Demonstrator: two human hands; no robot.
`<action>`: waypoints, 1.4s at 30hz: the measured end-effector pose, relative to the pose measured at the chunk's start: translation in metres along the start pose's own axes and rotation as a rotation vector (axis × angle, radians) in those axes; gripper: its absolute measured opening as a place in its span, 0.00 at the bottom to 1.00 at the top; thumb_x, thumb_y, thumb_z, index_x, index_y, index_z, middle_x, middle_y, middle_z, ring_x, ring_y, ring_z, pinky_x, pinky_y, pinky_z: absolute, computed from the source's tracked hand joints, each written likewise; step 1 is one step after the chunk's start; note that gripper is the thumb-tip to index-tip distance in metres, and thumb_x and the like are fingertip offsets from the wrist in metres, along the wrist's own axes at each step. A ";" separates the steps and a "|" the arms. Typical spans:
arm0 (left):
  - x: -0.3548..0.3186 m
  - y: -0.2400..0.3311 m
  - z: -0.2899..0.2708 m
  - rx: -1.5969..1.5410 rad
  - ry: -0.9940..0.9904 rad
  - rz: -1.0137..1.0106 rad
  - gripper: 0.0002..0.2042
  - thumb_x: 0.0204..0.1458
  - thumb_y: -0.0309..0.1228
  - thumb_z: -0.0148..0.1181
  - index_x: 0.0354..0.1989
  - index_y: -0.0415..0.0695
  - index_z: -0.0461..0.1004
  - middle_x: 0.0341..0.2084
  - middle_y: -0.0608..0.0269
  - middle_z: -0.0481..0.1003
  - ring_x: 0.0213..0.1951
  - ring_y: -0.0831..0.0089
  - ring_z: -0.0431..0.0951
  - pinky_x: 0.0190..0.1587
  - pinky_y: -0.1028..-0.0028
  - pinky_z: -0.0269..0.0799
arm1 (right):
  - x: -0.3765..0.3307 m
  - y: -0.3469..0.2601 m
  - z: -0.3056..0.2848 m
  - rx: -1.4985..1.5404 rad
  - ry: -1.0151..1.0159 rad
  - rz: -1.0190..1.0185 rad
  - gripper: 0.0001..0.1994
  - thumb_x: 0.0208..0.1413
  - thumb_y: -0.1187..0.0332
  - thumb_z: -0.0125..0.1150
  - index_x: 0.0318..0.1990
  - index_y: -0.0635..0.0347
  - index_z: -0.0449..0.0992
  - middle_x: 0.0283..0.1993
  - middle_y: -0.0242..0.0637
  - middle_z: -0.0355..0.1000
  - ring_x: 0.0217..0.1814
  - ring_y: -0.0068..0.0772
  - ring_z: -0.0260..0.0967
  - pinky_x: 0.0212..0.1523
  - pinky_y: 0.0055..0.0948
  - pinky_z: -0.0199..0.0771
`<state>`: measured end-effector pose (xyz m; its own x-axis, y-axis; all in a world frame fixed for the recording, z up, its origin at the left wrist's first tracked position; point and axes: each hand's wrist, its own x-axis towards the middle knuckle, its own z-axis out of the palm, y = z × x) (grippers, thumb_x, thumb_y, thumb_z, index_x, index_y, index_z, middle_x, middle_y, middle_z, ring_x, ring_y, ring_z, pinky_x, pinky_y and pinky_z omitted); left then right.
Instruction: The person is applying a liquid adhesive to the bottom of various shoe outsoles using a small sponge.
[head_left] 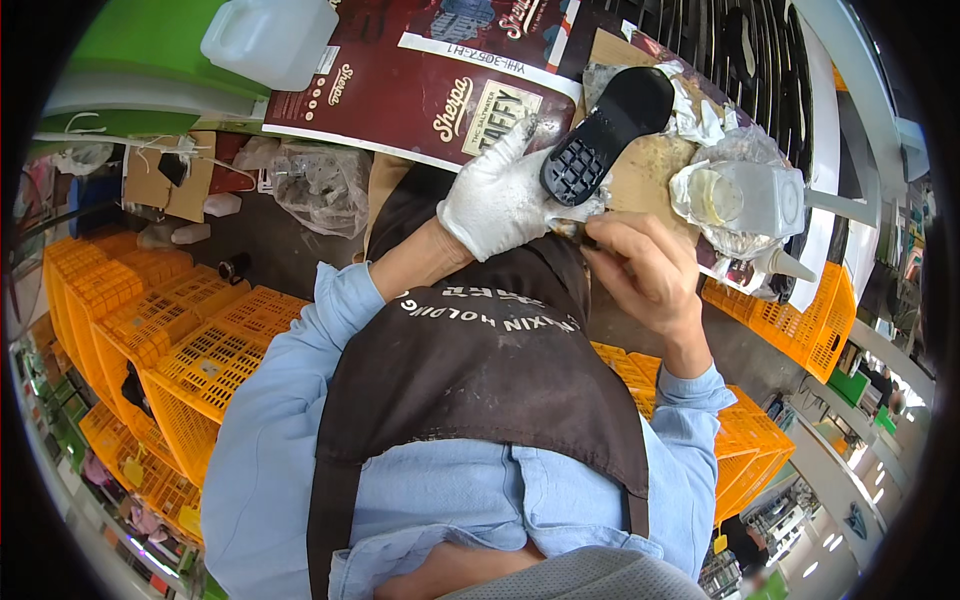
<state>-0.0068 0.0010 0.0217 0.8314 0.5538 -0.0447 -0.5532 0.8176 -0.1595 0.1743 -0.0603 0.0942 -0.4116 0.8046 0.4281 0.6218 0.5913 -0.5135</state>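
The gloved left hand [500, 198] has its grip on the black shoe sole [607, 132] above the tabletop [370, 110]; holding loosely might drop it. The bare right hand [648, 268] bunches its fingertips, pinching something I can't tell.

Left hand [497, 197]: fingers partly hidden behind black sole [610, 132]. White jug [268, 45], far left: far side cut off.

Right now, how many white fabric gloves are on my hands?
1: a white fabric glove covers your left hand, which holds a black treaded shoe sole. Your right hand is in plain view and bare.
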 end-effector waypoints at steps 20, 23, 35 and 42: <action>0.017 -0.004 -0.025 -0.002 0.051 -0.180 0.42 0.54 0.68 0.31 0.61 0.41 0.59 0.54 0.49 0.66 0.55 0.56 0.67 0.61 0.57 0.59 | -0.007 -0.003 0.034 -0.133 0.230 -0.080 0.16 0.40 0.80 0.70 0.40 0.65 0.76 0.35 0.40 0.77 0.31 0.33 0.76 0.27 0.26 0.76; 0.019 -0.003 -0.027 -0.278 -0.286 -0.267 0.41 0.54 0.68 0.32 0.59 0.42 0.61 0.51 0.50 0.68 0.51 0.58 0.69 0.59 0.60 0.61 | -0.010 -0.004 0.032 -0.269 0.307 0.075 0.15 0.41 0.81 0.70 0.39 0.65 0.76 0.35 0.43 0.76 0.30 0.36 0.76 0.29 0.28 0.76; 0.021 -0.004 -0.019 0.023 0.162 -0.156 0.42 0.56 0.67 0.28 0.66 0.40 0.54 0.59 0.46 0.63 0.59 0.55 0.65 0.65 0.58 0.55 | -0.015 -0.009 0.024 -0.048 0.160 0.230 0.14 0.42 0.81 0.70 0.40 0.65 0.77 0.35 0.40 0.76 0.30 0.29 0.75 0.27 0.24 0.73; 0.020 -0.012 -0.018 -0.065 0.286 -0.134 0.33 0.63 0.55 0.30 0.59 0.35 0.62 0.54 0.43 0.67 0.55 0.50 0.68 0.64 0.47 0.57 | -0.004 0.039 0.020 0.240 0.399 0.750 0.12 0.50 0.73 0.66 0.42 0.65 0.79 0.30 0.33 0.77 0.28 0.15 0.68 0.29 0.16 0.68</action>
<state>0.0176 -0.0007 0.0047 0.8827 0.3677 -0.2925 -0.4408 0.8636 -0.2447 0.1870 -0.0392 0.0576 0.3401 0.9326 0.1203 0.4597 -0.0533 -0.8864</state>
